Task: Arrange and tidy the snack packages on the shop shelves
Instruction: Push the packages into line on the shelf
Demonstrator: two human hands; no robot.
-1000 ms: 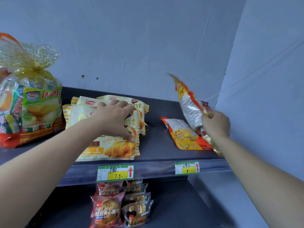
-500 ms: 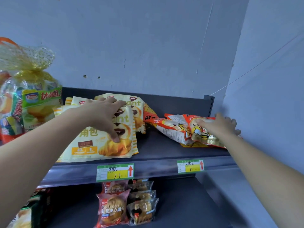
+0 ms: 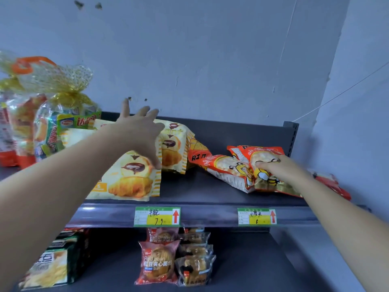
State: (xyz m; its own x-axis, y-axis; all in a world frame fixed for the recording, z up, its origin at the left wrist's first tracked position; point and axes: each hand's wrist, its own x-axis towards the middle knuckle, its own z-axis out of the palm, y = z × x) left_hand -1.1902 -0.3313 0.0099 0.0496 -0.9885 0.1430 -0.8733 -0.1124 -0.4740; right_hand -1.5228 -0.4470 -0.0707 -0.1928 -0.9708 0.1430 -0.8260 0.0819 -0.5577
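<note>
Our left hand (image 3: 141, 131), mid-left of the frame, is spread wide over the yellow croissant packs (image 3: 130, 180); only the thumb looks to touch. Our right hand (image 3: 282, 168), mid-right, lies on the orange snack bags (image 3: 227, 165) on the top shelf (image 3: 210, 216). We can't tell if it grips. Best, we think: press the bags flat & slide them straight above the price tag (image 3: 256, 217).

Scuffed pale blue wall (image 3: 210, 60), adjoining side wall (image 3: 357, 91), dark grey metal shelving (image 3: 210, 192); soft even light
</note>
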